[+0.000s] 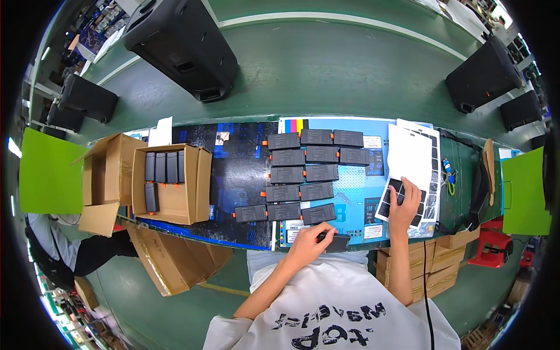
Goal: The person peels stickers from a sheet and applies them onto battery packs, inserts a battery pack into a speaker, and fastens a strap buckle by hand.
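At the table's front edge my left hand (312,244) is closed around a black battery pack (338,242). My right hand (406,205) rests over a sheet of black labels (384,209), its thumb and fingers apart; whether a fingertip lifts a label is too small to tell. White backing paper (409,153) lies just beyond that hand. Several similar black battery packs (319,172) with orange ends lie in rows ahead of my left hand, the nearest one (318,214) just past my fingers.
An open cardboard box (198,186) with several black packs stands on the left, beside another open carton (105,175). A black strap (480,186) and a blue-and-green cable (449,176) lie right. Large black speakers (184,52) stand beyond the table. Someone sits at far left.
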Demonstrator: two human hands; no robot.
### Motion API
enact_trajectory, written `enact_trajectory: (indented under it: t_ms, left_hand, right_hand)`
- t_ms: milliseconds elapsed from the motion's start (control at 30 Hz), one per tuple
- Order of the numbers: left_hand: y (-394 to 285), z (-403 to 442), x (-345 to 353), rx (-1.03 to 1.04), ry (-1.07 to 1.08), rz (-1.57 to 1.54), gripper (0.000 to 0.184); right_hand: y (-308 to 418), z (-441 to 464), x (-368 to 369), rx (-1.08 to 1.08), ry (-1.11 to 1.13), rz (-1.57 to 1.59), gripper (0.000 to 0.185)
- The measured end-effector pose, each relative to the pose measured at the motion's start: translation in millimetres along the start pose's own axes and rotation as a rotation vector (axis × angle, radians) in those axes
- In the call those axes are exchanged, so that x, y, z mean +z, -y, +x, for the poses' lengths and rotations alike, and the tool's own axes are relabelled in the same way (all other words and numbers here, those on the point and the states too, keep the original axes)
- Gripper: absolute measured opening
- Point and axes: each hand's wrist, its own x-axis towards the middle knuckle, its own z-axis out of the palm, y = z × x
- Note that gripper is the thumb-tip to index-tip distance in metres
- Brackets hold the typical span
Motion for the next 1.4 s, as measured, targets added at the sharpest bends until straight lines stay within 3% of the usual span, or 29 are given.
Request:
enact_trajectory:
  t_ms: [467, 733, 1033, 1133, 1267, 1400]
  left_hand:
    - [-4, 0, -1, -0.056, 0.019, -0.015, 0.020]
    - [-7, -1, -2, -0.039, -0.012, -0.005, 0.020]
    - [4, 0, 0, 0.012, 0.009, -0.014, 0.022]
    - [-1, 0, -3, 0.004, 0.026, -0.018, 0.022]
    - [12, 1, 1, 0.070, -0.003, 0.017, 0.020]
    - [11, 0, 2, 0.127, -0.017, 0.015, 0.019]
  right_hand:
    - [-4, -4, -1, -0.098, 0.049, -0.075, 0.045]
    - [4, -10, -7, -0.092, 0.210, -0.147, 0.046]
    - [-2, -12, -13, -0.132, 0.079, 0.117, 0.036]
    - [-33, -17, -9, 0.248, 0.066, 0.583, 0.026]
    - [-52, -10, -12, 0.575, -0.003, 0.829, 0.031]
    - [-42, -4, -19, 0.575, 0.024, 0.848, 0.036]
